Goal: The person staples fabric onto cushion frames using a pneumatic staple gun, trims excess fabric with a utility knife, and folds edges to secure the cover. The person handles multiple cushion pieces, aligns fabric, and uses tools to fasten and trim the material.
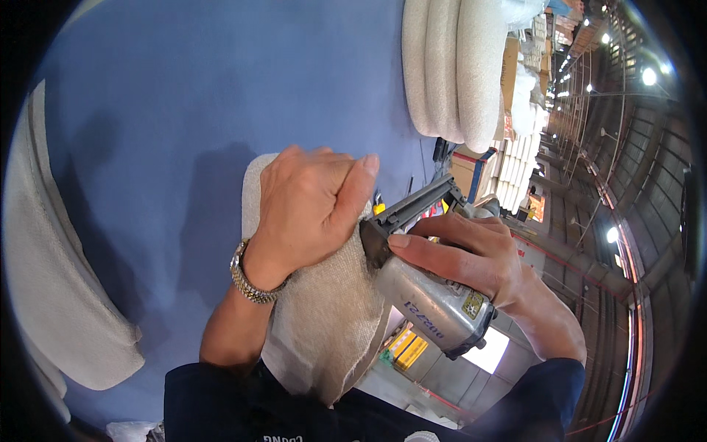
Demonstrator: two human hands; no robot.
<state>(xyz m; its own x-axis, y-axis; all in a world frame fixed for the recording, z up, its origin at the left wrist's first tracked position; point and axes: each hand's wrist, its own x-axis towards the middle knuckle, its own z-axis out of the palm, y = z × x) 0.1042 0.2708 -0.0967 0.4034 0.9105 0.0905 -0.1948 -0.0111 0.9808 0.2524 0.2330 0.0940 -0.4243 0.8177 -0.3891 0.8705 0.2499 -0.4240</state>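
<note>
A beige fabric-covered padded piece [324, 317] stands close to my body, with loose fabric edges along its lower right side. My left hand [313, 202] is closed over its upper part, thumb pointing away from me; a metal watch [254, 276] is on that wrist. In my right hand [471, 254] is a silver and black pneumatic staple gun [434, 306], fingers wrapped around its body. The gun's dark nose meets the right edge of the padded piece, just right of my left hand. Whether it presses on the fabric I cannot tell.
More beige padded pieces lie on the blue tabletop [184, 88]: a curved one [81, 295] at left and a row [456, 74] at far right. A yellow-handled tool [378, 203] lies behind the gun. Boxes [469, 173] stand beyond the table's right side.
</note>
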